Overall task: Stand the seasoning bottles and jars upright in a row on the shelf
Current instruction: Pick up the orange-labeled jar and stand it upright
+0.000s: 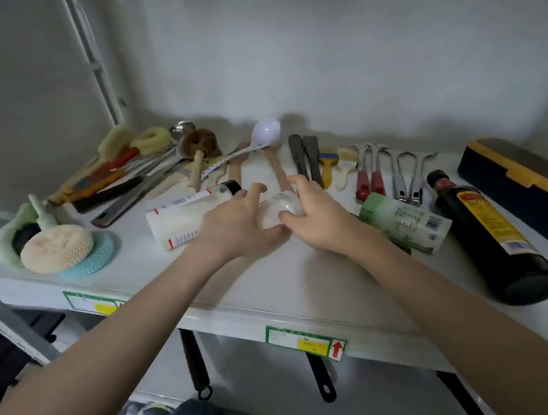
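Note:
A small clear jar [279, 208] with white contents lies on the white shelf [307, 287], held between my left hand [237, 227] and my right hand [317, 216]. Both hands wrap around it. To its left a white bottle with a black cap [183, 221] lies on its side. A green-capped jar with a printed label [404, 221] lies to the right. Farther right a dark sauce bottle with a yellow label [489, 236] also lies flat, its base near the shelf's front edge.
Along the back wall lie brushes, spatulas, a white ladle [263, 133], tongs [407, 177] and knives [114, 192]. Scrubbers and a sponge [57, 248] sit at the left. A dark blue box with a yellow rim [524, 183] stands at the far right. Pan handles hang below the shelf.

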A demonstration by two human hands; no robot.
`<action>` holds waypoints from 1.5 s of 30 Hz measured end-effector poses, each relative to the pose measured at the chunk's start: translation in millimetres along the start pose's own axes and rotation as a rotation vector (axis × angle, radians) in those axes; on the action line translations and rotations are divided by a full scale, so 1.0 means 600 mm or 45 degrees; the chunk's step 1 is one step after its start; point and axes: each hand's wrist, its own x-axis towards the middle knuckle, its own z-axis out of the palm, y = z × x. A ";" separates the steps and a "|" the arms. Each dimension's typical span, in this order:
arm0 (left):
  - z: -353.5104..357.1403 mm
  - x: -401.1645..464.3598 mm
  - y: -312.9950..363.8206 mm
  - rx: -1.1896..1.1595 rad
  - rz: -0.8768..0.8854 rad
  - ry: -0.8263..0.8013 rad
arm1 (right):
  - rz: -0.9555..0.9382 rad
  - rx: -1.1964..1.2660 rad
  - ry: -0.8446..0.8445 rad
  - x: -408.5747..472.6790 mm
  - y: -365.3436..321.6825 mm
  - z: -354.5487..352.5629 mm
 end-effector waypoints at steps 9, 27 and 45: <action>0.020 0.013 0.004 0.142 -0.007 0.096 | -0.044 0.032 0.067 0.014 0.010 0.019; 0.044 0.015 -0.009 -0.796 0.230 0.409 | -0.258 0.259 0.250 0.021 -0.028 -0.001; 0.051 0.004 -0.049 -0.745 0.136 0.011 | -0.171 0.284 0.054 0.012 -0.015 -0.014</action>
